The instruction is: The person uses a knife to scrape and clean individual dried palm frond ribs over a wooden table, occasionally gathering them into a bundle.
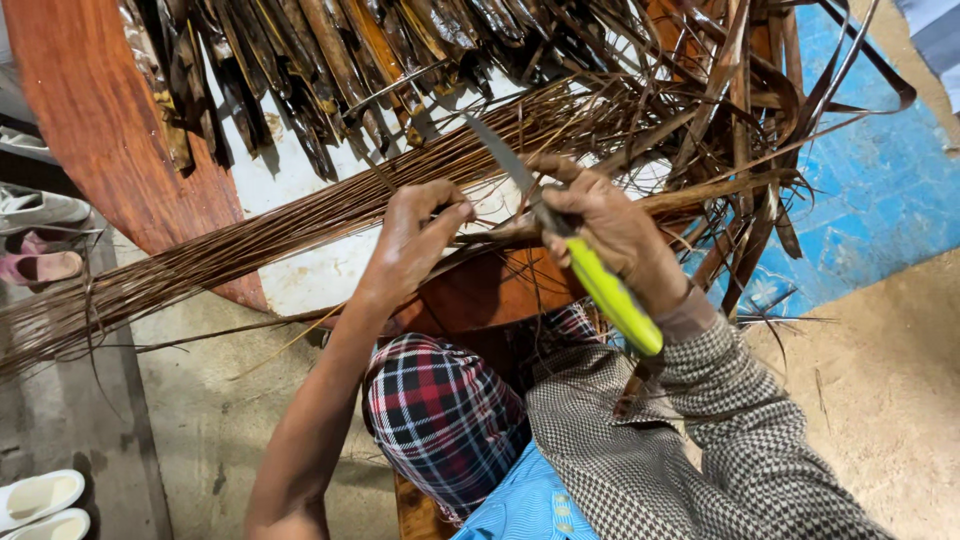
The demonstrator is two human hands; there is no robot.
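My right hand grips a knife with a bright yellow-green handle, its thin blade pointing up and left. My left hand pinches a brown dried leaf strip that runs across to the right, under the blade. A long bundle of thin brown leaf ribs lies under both hands, stretching from the lower left to the upper right. My knee in checked red-and-black cloth sits below the hands.
Dark dried leaf pieces hang at the top. Loose curled strips pile at the upper right over a blue mat. A reddish wooden board stands left. Sandals and white slippers lie on the floor.
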